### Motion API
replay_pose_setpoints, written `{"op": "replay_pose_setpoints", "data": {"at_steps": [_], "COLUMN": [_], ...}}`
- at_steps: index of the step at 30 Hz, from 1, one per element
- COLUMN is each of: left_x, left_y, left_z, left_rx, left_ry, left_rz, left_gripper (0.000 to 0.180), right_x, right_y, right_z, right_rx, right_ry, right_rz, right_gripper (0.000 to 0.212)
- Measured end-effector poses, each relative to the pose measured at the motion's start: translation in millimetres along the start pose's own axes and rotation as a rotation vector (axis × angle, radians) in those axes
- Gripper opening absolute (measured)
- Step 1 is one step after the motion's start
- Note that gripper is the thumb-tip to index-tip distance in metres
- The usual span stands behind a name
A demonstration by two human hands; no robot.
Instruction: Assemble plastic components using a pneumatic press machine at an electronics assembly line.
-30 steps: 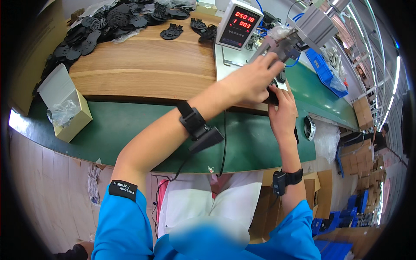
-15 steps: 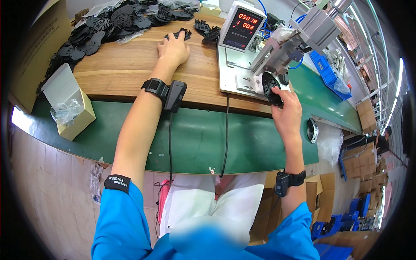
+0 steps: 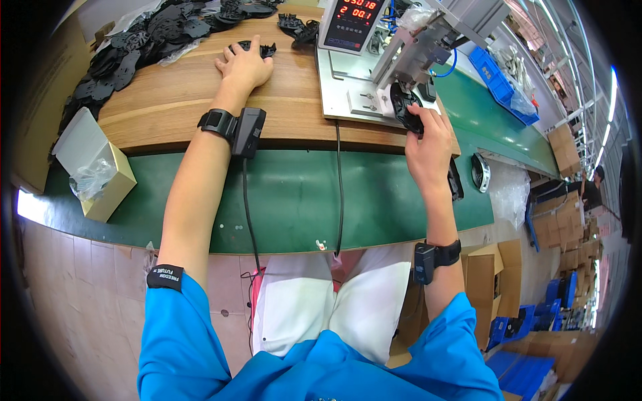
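My right hand (image 3: 430,137) pinches the near edge of a black oval plastic part (image 3: 403,105). That part stands tilted against the small metal fixture at the front of a bench machine (image 3: 364,101). Over on the wooden board (image 3: 167,110), my left hand (image 3: 243,69) rests palm down with its fingers spread. It touches another black plastic part (image 3: 267,50), which is partly hidden beneath the fingers. Two similar black parts (image 3: 298,29) lie to its right, near the machine's display box (image 3: 351,27) with red digits.
Many black parts (image 3: 157,40) are piled at the back left. An opened carton (image 3: 110,184) with clear plastic stands on the green table (image 3: 294,200). A blue bin (image 3: 501,87) is at the far right. Beside my right wrist lie a black part (image 3: 455,180) and a black-and-silver piece (image 3: 480,172).
The whole view has shifted. My left hand has drawn slightly nearer with its part, its fingers now more spread. My right hand stays on its part at the fixture. The display's digits differ.
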State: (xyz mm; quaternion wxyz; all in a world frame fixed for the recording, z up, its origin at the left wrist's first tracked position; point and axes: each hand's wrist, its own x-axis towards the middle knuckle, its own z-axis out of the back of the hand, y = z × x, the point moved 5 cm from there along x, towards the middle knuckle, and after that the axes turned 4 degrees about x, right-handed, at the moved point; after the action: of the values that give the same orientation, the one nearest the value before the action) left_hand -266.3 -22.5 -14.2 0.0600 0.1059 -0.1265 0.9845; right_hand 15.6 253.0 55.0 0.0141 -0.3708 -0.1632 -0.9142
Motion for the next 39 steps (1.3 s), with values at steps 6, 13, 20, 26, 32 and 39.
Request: {"op": "replay_pose_setpoints", "data": {"at_steps": [6,13,20,26,32,39], "left_x": [-5,5,4,6,5,-1], "left_y": [-8,-2,-4,-4,-8,-8], "left_z": [5,5,-3,-8,-5,-7], "left_rx": [0.035,-0.078,-0.127,-0.105,-0.105,-0.081], "left_ry": [0.058,-0.054,-0.148,-0.050,-0.002,0.005], "left_rz": [-0.091,-0.245,-0.290,-0.270,-0.277,-0.264], "left_gripper": [0.069,0.053,0.049,0.047,0.046,0.049], "right_x": [-5,-5,-7,-6,-9,-12], "right_y": [0,5,0,-2,-1,3], "right_z": [-5,-13,-13,-16,-15,-11], "right_rx": [-0.035,-0.029,-0.026,0.016,-0.011,0.016], "right_ry": [-0.040,-0.143,-0.162,-0.161,-0.149,-0.122], "right_rz": [-0.013,-0.002,-0.002,-0.022,-0.048,-0.080], "right_gripper": [0.037,0.034,0.032,0.031,0.035,0.037]}}
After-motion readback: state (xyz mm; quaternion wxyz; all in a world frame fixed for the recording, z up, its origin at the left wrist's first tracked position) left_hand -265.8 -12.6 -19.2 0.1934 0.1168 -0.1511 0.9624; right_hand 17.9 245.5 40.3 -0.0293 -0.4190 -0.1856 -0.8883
